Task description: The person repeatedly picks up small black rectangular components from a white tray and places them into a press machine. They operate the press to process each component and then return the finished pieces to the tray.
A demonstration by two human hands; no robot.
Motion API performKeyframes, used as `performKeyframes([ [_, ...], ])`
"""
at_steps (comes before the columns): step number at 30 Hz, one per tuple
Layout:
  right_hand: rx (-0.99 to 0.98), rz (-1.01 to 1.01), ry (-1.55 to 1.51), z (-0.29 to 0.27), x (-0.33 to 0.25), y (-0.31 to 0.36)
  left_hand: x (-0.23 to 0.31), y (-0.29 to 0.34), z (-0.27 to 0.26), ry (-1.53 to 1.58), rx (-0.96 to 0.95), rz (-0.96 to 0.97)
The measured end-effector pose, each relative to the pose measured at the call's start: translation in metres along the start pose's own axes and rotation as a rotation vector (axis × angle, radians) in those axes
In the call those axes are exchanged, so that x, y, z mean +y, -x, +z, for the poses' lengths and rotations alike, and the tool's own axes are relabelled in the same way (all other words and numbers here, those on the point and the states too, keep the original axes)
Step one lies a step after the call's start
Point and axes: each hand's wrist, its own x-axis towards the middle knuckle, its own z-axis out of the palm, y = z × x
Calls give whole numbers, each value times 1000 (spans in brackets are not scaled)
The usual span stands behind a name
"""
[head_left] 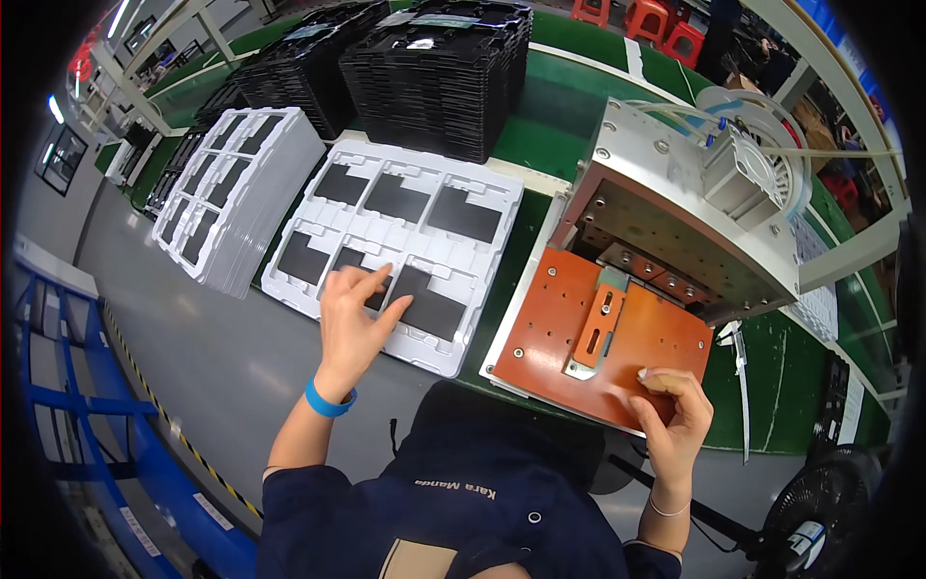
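My left hand (pixel 355 314) is over the front row of a white plastic tray (pixel 394 249), thumb and forefinger spread apart, and I see nothing held between them. Flat black notched pieces lie in the tray's pockets; one black piece (pixel 431 307) is just right of my thumb, and another is partly hidden under the hand. My right hand (pixel 678 410) hovers at the front right of an orange plate (pixel 552 314), fingers curled and thumb apart from them, with nothing visible in the grasp. An orange block with a slot (pixel 600 323) is fixed on the plate.
Behind the plate stands a metal press (pixel 675 183) with a cylinder. A stack of white trays (pixel 256 198) is at left, with tall stacks of black trays (pixel 429 87) behind. Calipers (pixel 741 372) lie right of the plate; a black fan (pixel 820 511) is lower right.
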Motion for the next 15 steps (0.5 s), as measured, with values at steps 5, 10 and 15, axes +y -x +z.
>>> performKeyframes([
  [5,55,-44,41,8,-8,2,-60,-34,-30,-326,306,-22],
  [10,-428,-567,-164,82,-42,-2,-130,-58,-42,-397,66,-101],
  [15,-610,-718,60,159,-35,0,-171,-98,-59,-223,-347,-350],
])
